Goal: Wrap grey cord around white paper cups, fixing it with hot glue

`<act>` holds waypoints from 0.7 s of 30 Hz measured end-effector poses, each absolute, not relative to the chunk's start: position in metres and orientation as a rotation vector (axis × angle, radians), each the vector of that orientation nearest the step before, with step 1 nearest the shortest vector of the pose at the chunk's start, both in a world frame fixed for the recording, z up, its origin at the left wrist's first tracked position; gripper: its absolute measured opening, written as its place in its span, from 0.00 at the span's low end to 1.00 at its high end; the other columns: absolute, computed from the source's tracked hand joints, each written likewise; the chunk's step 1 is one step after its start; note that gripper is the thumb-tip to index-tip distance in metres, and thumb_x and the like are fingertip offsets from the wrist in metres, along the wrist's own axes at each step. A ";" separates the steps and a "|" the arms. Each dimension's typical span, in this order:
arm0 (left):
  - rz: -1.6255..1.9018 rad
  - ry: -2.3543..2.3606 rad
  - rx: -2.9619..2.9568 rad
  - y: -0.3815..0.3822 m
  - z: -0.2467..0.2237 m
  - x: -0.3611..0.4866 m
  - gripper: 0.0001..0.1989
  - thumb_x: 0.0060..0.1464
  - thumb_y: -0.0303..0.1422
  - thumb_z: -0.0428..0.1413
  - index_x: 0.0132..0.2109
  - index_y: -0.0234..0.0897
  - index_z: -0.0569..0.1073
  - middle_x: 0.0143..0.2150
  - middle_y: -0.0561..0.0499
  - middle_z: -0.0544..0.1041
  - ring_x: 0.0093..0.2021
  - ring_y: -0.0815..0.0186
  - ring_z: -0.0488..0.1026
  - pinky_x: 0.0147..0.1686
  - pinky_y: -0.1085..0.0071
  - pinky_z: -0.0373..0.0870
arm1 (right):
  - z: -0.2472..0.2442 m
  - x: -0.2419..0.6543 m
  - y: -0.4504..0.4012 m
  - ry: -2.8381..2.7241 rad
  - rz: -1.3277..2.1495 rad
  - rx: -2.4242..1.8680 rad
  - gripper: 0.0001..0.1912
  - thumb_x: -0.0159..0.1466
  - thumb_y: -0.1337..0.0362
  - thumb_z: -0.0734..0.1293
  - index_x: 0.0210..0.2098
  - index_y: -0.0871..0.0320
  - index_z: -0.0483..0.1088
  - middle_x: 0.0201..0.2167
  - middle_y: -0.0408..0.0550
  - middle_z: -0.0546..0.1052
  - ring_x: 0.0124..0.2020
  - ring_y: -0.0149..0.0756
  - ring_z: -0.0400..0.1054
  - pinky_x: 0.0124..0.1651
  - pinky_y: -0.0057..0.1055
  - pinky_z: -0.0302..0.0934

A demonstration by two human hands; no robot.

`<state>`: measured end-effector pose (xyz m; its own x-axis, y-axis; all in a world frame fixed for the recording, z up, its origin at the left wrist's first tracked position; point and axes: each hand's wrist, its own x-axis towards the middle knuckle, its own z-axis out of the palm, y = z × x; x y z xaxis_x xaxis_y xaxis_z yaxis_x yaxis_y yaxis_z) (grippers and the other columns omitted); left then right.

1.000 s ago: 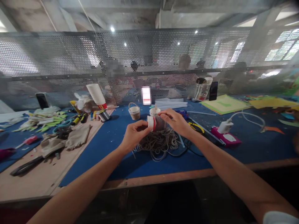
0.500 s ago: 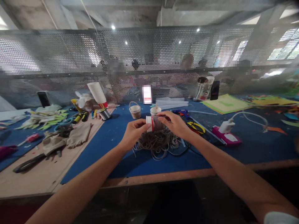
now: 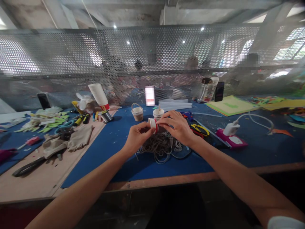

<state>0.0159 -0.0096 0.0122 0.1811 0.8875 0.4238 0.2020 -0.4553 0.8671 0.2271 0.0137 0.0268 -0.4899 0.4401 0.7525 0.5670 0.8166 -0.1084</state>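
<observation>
Blue work surface (image 3: 114, 165), wood-edged; perforated metal screen (image 3: 152, 47) behind, concrete ceiling (image 3: 133, 14) above. Paper cup (image 3: 152, 122) held on its side over a tangled heap of grey-brown cord (image 3: 164, 151), white rim leftward, red band showing, any lettering on it too small to read. Left hand (image 3: 137, 136): thumb and fingers pinched on the rim end. Right hand (image 3: 179, 127): bent fingers touching the cup by the red band; cannot tell how far they close. Just beyond: small handled basket (image 3: 137, 115) and white cup (image 3: 158, 113), both upright. Further out: phone (image 3: 150, 96) with lit screen, text blurred; tilted cup stack (image 3: 98, 94), yellow mark on red, unreadable. Right: yellow-handled pliers (image 3: 201, 129), white adapter (image 3: 231, 129) on magenta box (image 3: 234, 142). Left: pale board (image 3: 35, 190) with cloth gloves (image 3: 79, 138).
</observation>
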 end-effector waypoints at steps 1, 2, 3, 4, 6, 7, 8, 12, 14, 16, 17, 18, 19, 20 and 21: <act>1.310 1.027 1.794 -0.010 0.012 0.016 0.09 0.53 0.35 0.61 0.36 0.33 0.79 0.32 0.50 0.79 0.30 0.68 0.71 0.33 0.73 0.67 | 0.027 0.227 0.013 -2.160 -0.197 -0.746 0.09 0.70 0.60 0.63 0.46 0.47 0.73 0.44 0.45 0.75 0.49 0.38 0.67 0.52 0.38 0.59; 1.309 1.029 1.797 -0.010 0.013 0.017 0.08 0.53 0.35 0.61 0.36 0.33 0.79 0.31 0.50 0.79 0.30 0.68 0.71 0.33 0.73 0.67 | 0.028 0.226 0.013 -2.152 -0.194 -0.750 0.08 0.70 0.60 0.63 0.46 0.48 0.73 0.44 0.45 0.76 0.49 0.38 0.67 0.52 0.38 0.59; 1.310 1.037 1.803 -0.011 0.013 0.018 0.08 0.53 0.35 0.61 0.36 0.33 0.79 0.31 0.50 0.79 0.30 0.69 0.71 0.33 0.73 0.67 | 0.028 0.226 0.012 -2.142 -0.188 -0.753 0.08 0.70 0.60 0.63 0.46 0.49 0.73 0.44 0.45 0.76 0.49 0.38 0.67 0.51 0.38 0.58; 1.310 1.045 1.811 -0.011 0.014 0.018 0.08 0.53 0.34 0.61 0.36 0.33 0.79 0.31 0.51 0.79 0.30 0.69 0.71 0.32 0.73 0.67 | 0.028 0.225 0.012 -2.137 -0.182 -0.751 0.08 0.70 0.59 0.63 0.46 0.49 0.72 0.43 0.45 0.76 0.49 0.38 0.67 0.51 0.37 0.58; 1.317 1.053 1.834 -0.012 0.014 0.019 0.07 0.53 0.34 0.61 0.35 0.33 0.79 0.31 0.51 0.79 0.31 0.68 0.72 0.33 0.73 0.68 | 0.029 0.224 0.011 -2.143 -0.175 -0.742 0.08 0.70 0.59 0.63 0.46 0.51 0.72 0.43 0.45 0.76 0.49 0.38 0.68 0.52 0.37 0.57; 1.321 1.053 1.848 -0.013 0.015 0.020 0.07 0.53 0.33 0.61 0.36 0.33 0.79 0.31 0.51 0.79 0.31 0.68 0.72 0.34 0.73 0.68 | 0.029 0.224 0.010 -2.151 -0.174 -0.739 0.08 0.70 0.59 0.63 0.45 0.51 0.72 0.43 0.45 0.76 0.48 0.38 0.68 0.52 0.37 0.56; 1.324 1.051 1.862 -0.013 0.015 0.020 0.07 0.53 0.33 0.61 0.35 0.33 0.79 0.32 0.51 0.79 0.32 0.68 0.72 0.35 0.73 0.68 | 0.029 0.224 0.010 -2.158 -0.173 -0.739 0.08 0.70 0.59 0.63 0.45 0.51 0.72 0.42 0.45 0.76 0.48 0.38 0.68 0.53 0.37 0.56; 1.339 1.041 1.903 -0.014 0.015 0.021 0.06 0.52 0.32 0.61 0.34 0.32 0.79 0.31 0.51 0.78 0.32 0.68 0.72 0.34 0.74 0.68 | 0.028 0.223 0.010 -2.158 -0.167 -0.752 0.06 0.70 0.60 0.63 0.41 0.52 0.72 0.40 0.45 0.77 0.46 0.38 0.68 0.53 0.37 0.54; 1.353 1.027 1.910 -0.014 0.015 0.021 0.06 0.52 0.32 0.61 0.34 0.32 0.79 0.31 0.51 0.78 0.32 0.68 0.72 0.34 0.74 0.68 | 0.027 0.222 0.010 -2.148 -0.158 -0.747 0.05 0.69 0.61 0.64 0.39 0.53 0.71 0.39 0.45 0.76 0.45 0.38 0.68 0.53 0.37 0.54; 1.361 1.020 1.914 -0.013 0.014 0.021 0.06 0.53 0.32 0.61 0.34 0.32 0.79 0.31 0.51 0.78 0.32 0.69 0.72 0.35 0.74 0.69 | 0.026 0.221 0.010 -2.125 -0.138 -0.740 0.04 0.69 0.62 0.64 0.38 0.54 0.70 0.38 0.45 0.76 0.45 0.38 0.69 0.53 0.36 0.55; 1.362 1.021 1.919 -0.013 0.013 0.021 0.06 0.53 0.32 0.61 0.34 0.32 0.79 0.31 0.51 0.79 0.32 0.69 0.72 0.35 0.74 0.69 | 0.026 0.221 0.010 -2.111 -0.125 -0.739 0.04 0.69 0.63 0.64 0.38 0.54 0.70 0.39 0.45 0.76 0.46 0.38 0.69 0.53 0.36 0.55; 1.359 1.020 1.925 -0.012 0.013 0.021 0.06 0.53 0.32 0.60 0.34 0.32 0.79 0.31 0.51 0.79 0.32 0.69 0.72 0.35 0.74 0.69 | 0.026 0.221 0.010 -2.098 -0.111 -0.744 0.03 0.69 0.63 0.64 0.39 0.54 0.70 0.40 0.45 0.76 0.47 0.38 0.69 0.53 0.36 0.55; 1.357 1.020 1.930 -0.012 0.012 0.020 0.06 0.53 0.32 0.60 0.34 0.32 0.79 0.32 0.51 0.79 0.32 0.68 0.72 0.36 0.74 0.69 | 0.026 0.221 0.010 -2.089 -0.102 -0.748 0.03 0.68 0.63 0.65 0.40 0.54 0.70 0.41 0.45 0.76 0.47 0.38 0.69 0.54 0.37 0.55; 1.354 1.019 1.932 -0.011 0.012 0.020 0.06 0.53 0.32 0.60 0.35 0.33 0.79 0.32 0.51 0.79 0.33 0.68 0.72 0.36 0.74 0.69 | 0.026 0.221 0.010 -2.090 -0.097 -0.750 0.04 0.68 0.62 0.65 0.42 0.53 0.70 0.42 0.45 0.76 0.48 0.38 0.69 0.54 0.37 0.55; 1.354 1.017 1.932 -0.011 0.012 0.020 0.06 0.53 0.32 0.60 0.35 0.33 0.79 0.32 0.51 0.79 0.33 0.68 0.73 0.36 0.74 0.69 | 0.027 0.221 0.010 -2.099 -0.095 -0.751 0.04 0.68 0.62 0.65 0.43 0.52 0.70 0.43 0.45 0.76 0.48 0.39 0.68 0.54 0.37 0.55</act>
<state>0.0203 -0.0112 0.0119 0.2005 0.8336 0.5148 0.2626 -0.5519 0.7915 0.2206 0.0097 0.0267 -0.4307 0.4770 0.7661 0.5445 0.8143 -0.2009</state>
